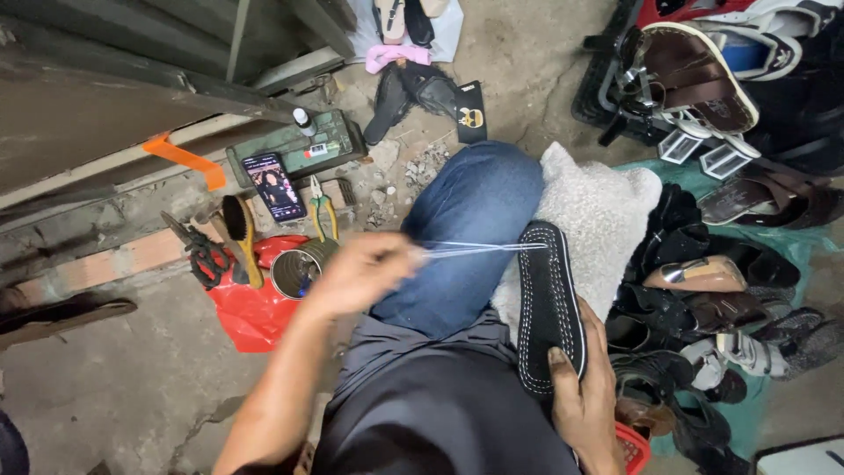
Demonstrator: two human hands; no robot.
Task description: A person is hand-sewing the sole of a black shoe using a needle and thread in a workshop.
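At centre frame, I see my right hand (585,400) clamped on the black stitched shoe sole (548,303), bracing it on a white fleecy pad (602,207) over my knee, while my left hand (365,271), pinched shut, pulls the pale thread (479,249) taut leftward.

A black shoe sole (549,303) with white stitching along its rim lay lengthwise on the knee, against a white fleece cloth. Pale thread (479,249) ran taut from its toe end leftward.

Black sole (549,303), white stitching; white thread (479,250); blue jeans (470,229); red bag (251,312)
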